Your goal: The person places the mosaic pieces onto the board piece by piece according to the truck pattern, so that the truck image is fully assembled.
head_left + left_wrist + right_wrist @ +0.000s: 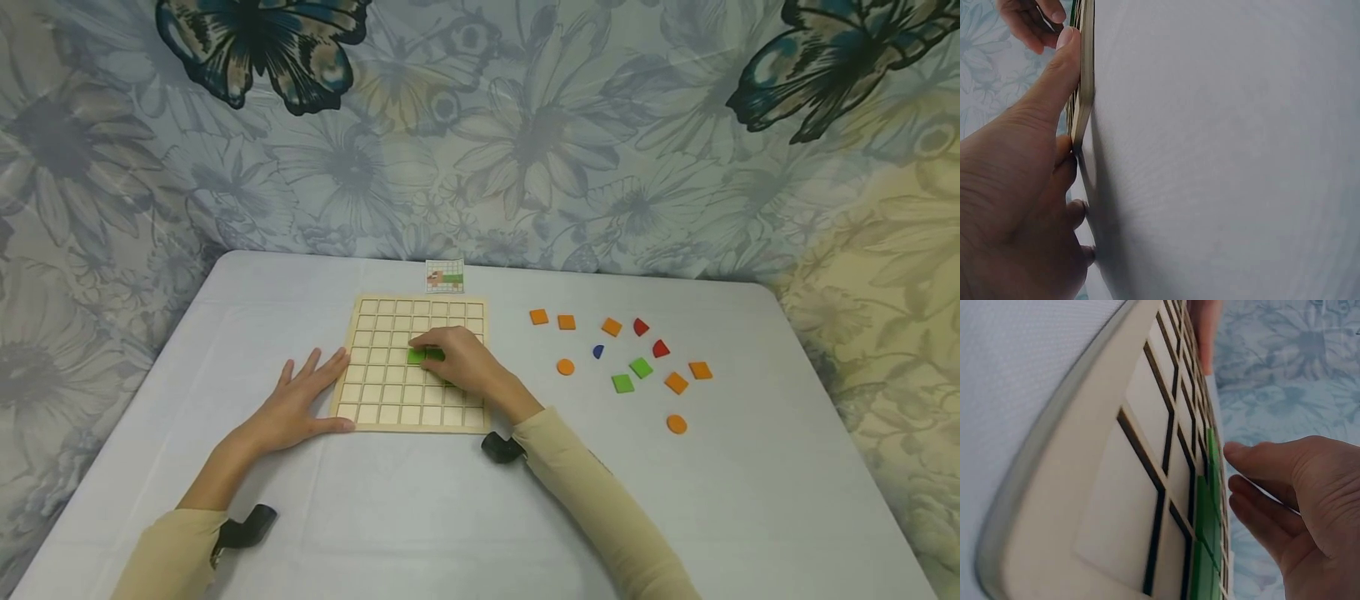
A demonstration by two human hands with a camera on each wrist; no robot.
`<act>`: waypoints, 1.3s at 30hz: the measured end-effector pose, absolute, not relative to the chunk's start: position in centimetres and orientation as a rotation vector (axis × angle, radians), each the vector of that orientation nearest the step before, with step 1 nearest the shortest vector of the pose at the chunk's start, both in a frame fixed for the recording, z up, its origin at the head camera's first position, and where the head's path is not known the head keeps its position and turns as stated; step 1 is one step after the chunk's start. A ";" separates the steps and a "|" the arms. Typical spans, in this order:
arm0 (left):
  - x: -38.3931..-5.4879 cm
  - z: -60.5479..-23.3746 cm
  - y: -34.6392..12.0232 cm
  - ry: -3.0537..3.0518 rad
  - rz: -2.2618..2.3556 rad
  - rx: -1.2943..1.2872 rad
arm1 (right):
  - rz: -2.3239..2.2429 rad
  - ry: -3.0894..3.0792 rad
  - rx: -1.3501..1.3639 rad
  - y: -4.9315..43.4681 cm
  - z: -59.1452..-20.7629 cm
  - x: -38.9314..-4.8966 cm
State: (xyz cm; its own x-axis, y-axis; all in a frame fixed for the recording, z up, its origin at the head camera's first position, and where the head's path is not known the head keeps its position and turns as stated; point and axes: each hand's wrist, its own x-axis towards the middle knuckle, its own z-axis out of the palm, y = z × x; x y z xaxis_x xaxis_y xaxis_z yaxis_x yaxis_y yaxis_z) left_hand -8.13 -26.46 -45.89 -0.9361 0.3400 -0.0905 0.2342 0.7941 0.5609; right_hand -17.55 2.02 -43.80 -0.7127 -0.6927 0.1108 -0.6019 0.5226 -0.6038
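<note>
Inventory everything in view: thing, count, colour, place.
Table: 1, white, centre
Grid board: 1, pale wood, on table
Board pieces: several (count hidden), green, on board
Card: 1, multicoloured, behind board
Squares: 5 orange, 2 green, right of board
Discs: 2, orange, right of board
Wedges: 2, red, right of board
Half-disc: 1, blue, right of board
Backdrop: 1, mostly bluish, behind table
Devices: 2, black, at wrists
Sleeves: 2, beige, on forearms
Left hand: 1, at board's left edge
Right hand: 1, over board

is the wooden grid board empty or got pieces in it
Partly filled: green squares sit in some cells of the board, while many others are bare.
</note>
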 end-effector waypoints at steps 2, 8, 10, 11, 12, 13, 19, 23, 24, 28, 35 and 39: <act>-8.1 -45.9 -26.4 2.791 0.834 0.451 | -0.937 2.618 -1.120 2.3 -43.5 -17.5; -8.1 -45.8 -26.4 2.787 0.829 0.452 | -0.941 2.631 -1.080 3.9 -42.6 -17.3; -8.1 -45.7 -26.4 2.789 0.831 0.455 | -0.952 2.649 -1.059 4.4 -42.4 -17.4; -8.1 -45.8 -26.5 2.794 0.833 0.456 | -0.959 2.656 -1.052 4.7 -42.4 -17.4; -8.1 -45.8 -26.5 2.794 0.835 0.456 | -0.965 2.663 -1.047 4.9 -42.4 -17.4; -8.1 -45.9 -26.5 2.795 0.838 0.456 | -0.971 2.668 -1.044 5.1 -42.4 -17.4; -8.1 -45.8 -26.4 2.793 0.837 0.450 | -1.007 2.676 -1.010 6.6 -42.4 -17.4; -8.0 -45.6 -26.3 2.783 0.834 0.448 | -1.021 2.704 -0.956 7.8 -42.2 -17.3; -8.0 -45.6 -26.3 2.781 0.835 0.447 | -1.030 2.712 -0.944 8.1 -42.1 -17.3; -8.0 -45.5 -26.5 2.783 0.833 0.443 | -1.073 2.743 -0.952 9.0 -42.0 -17.4; -8.0 -45.7 -26.5 2.781 0.824 0.436 | -1.096 2.759 -0.966 10.6 -42.3 -17.5; -8.1 -45.7 -26.4 2.782 0.827 0.438 | -1.075 2.785 -0.946 11.9 -42.9 -17.3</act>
